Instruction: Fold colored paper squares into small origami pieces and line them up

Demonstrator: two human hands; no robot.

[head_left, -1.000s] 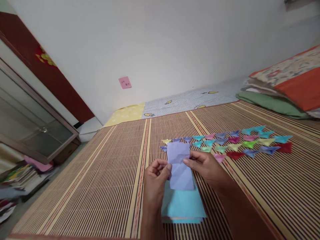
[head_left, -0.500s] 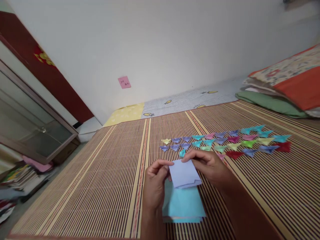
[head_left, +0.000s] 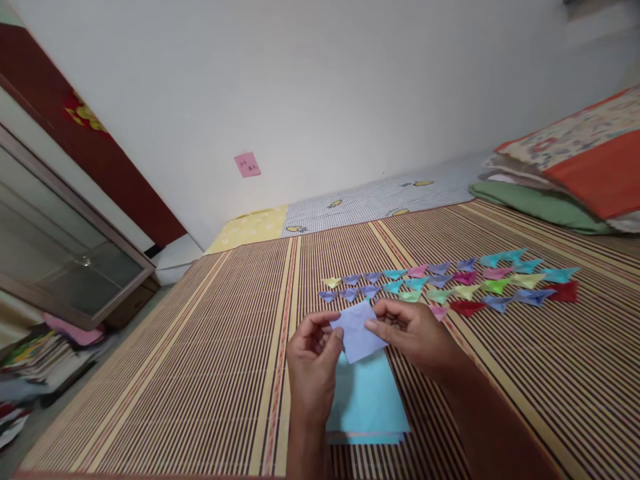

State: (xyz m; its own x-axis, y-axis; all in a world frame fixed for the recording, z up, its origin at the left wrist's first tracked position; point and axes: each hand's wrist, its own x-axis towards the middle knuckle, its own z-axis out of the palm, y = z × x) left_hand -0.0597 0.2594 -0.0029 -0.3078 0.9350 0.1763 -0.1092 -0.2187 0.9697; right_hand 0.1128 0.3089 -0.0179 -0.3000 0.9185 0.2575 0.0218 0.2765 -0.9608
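A small folded square of lavender paper (head_left: 359, 333) is held up between my two hands. My left hand (head_left: 315, 353) pinches its left edge between thumb and fingers. On the other side, my right hand (head_left: 417, 333) grips the upper right edge, its thumb lying on the front face. Below the folded paper lies a stack of light blue paper (head_left: 370, 400), partly covered by it and by my left hand. Beyond my hands stand rows of small folded paper pieces (head_left: 465, 292) in several colours.
The striped bamboo mat (head_left: 200, 360) covers the bed surface. Folded bedding (head_left: 585, 167) and a green pillow (head_left: 540, 205) are piled at the right. A white wall (head_left: 350, 87) with a pink note (head_left: 247, 165) rises behind. A glass-fronted cabinet (head_left: 65, 233) stands left.
The lavender paper has been turned and raised slightly, so its overlapping lower edge no longer shows. My right thumb now lies on its front. The stack has stayed in place.
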